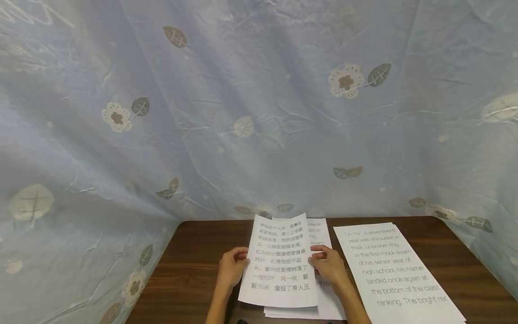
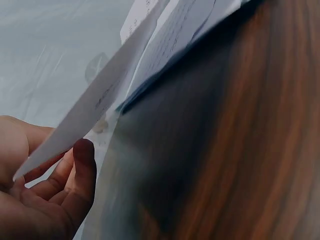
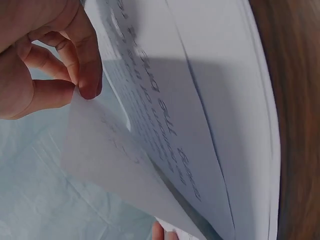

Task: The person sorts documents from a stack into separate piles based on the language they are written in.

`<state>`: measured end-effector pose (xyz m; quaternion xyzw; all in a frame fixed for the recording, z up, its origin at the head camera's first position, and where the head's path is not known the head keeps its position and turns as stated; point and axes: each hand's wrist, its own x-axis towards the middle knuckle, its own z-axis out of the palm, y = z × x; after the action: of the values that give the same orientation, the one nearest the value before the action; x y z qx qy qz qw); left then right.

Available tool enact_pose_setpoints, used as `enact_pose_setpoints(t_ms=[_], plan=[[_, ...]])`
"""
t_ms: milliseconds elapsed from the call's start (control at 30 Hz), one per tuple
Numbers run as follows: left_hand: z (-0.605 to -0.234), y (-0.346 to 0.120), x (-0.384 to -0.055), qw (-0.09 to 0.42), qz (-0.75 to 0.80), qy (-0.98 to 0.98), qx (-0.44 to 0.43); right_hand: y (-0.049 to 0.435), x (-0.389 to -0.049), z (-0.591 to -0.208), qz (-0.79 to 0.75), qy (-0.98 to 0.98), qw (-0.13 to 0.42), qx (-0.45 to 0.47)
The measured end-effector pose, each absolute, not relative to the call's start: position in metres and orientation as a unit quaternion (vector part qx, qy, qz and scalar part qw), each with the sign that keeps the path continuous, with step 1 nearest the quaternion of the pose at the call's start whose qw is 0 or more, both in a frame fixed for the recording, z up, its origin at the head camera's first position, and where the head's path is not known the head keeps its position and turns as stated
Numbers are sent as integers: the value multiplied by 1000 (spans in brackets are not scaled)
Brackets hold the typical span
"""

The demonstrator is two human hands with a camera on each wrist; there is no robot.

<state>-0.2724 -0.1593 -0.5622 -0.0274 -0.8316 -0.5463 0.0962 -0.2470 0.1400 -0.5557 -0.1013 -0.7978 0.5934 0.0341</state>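
A white sheet of paper point(image 1: 281, 261) with large Chinese print is held up between both hands, raised and tilted over the table. My left hand point(image 1: 232, 270) pinches its left edge; in the left wrist view the sheet runs between the thumb and the fingers point(image 2: 85, 165). On the opposite edge, my right hand point(image 1: 328, 266) grips with thumb and fingertips, as the right wrist view shows with the fingers point(image 3: 89, 65) at the paper's border. Beneath the lifted sheet lie papers point(image 1: 333, 306) with English print, partly covered by it.
To the right, another stack of English-printed pages point(image 1: 398, 274) lies slightly askew on the dark wooden table point(image 1: 186, 270). A pale blue sheet of cloth or plastic with leaves and flowers point(image 1: 259, 112) hangs behind the table and along its sides.
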Motion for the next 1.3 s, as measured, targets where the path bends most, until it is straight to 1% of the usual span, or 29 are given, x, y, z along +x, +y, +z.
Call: enact_pose_setpoints(t_ms=[400, 533, 800, 1067, 1300], plan=[[-560, -193, -270, 73, -561, -825, 0, 111, -249, -558, 638, -765, 23, -85], [-560, -204, -269, 57, -571, -819, 4, 103, -250, -561, 643, -762, 20, -79], [-557, -228, -270, 10, -595, -804, 6, 88, -252, -564, 652, -754, 15, -73], [-550, -251, -270, 4, -592, -805, 25, 69, -253, -567, 650, -757, 10, -61], [-553, -272, -267, -10, -584, -811, 24, 49, -249, -568, 647, -760, 1, -55]])
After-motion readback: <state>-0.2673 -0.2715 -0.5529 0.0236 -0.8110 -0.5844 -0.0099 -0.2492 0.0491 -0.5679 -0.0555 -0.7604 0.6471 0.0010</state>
